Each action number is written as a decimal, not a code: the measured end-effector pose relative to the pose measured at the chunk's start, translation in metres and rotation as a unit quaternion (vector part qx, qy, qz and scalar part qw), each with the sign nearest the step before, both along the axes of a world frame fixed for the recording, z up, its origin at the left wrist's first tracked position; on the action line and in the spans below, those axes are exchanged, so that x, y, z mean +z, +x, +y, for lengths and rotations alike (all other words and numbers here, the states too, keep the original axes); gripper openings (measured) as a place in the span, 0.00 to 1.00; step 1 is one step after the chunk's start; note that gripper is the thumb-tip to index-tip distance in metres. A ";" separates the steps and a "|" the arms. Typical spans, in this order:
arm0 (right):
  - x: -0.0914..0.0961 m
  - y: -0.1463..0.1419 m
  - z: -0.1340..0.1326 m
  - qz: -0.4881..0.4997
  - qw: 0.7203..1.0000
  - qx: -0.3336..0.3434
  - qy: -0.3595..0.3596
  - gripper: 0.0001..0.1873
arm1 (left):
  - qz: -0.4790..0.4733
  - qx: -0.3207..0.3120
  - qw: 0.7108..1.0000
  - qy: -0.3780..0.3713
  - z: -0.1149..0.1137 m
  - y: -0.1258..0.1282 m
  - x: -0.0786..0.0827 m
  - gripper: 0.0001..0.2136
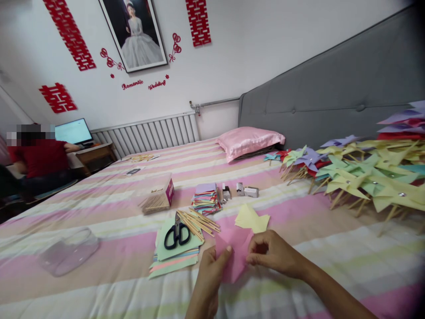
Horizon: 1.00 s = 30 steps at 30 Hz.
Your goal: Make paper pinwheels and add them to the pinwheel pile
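Observation:
A square of pink paper [235,261] is held low over the striped bed. My left hand [212,268] grips its left side, thumb on top. At the right edge, my right hand [270,252] pinches the paper between thumb and fingertips. Just beyond lies a piece of yellow paper [251,219] with pointed corners. To the left, black-handled scissors [177,234] rest on a stack of coloured paper [174,262], beside a bunch of thin wooden sticks [199,221].
Finished paper pinwheels [358,173] crowd the right side by the grey headboard [328,79]. Farther back are a box of sticks [157,197], a pile of small paper squares [205,198], small white boxes [249,191] and a pink pillow [250,141]. A clear plastic container [71,250] lies left. A person in red [43,155] sits at a desk.

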State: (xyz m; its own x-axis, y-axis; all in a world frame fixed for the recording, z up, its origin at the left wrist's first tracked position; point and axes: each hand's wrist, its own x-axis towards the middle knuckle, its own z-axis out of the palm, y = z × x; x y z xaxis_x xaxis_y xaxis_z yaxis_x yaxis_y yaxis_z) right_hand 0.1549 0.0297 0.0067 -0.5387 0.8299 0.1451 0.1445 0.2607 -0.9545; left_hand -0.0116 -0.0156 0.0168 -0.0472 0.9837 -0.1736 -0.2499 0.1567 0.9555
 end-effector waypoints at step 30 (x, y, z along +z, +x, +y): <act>-0.005 -0.009 -0.005 -0.033 0.997 -0.061 0.037 0.10 | 0.038 -0.003 0.999 0.008 0.011 0.001 -0.021 0.20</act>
State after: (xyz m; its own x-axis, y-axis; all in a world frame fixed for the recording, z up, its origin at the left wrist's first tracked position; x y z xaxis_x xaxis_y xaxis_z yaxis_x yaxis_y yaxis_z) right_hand 0.1458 0.0251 0.0016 -0.4442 0.8785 0.1760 0.2422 0.3068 -0.9204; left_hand -0.0105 -0.0050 -0.0042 -0.0532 0.9866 -0.1540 -0.1757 0.1426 0.9741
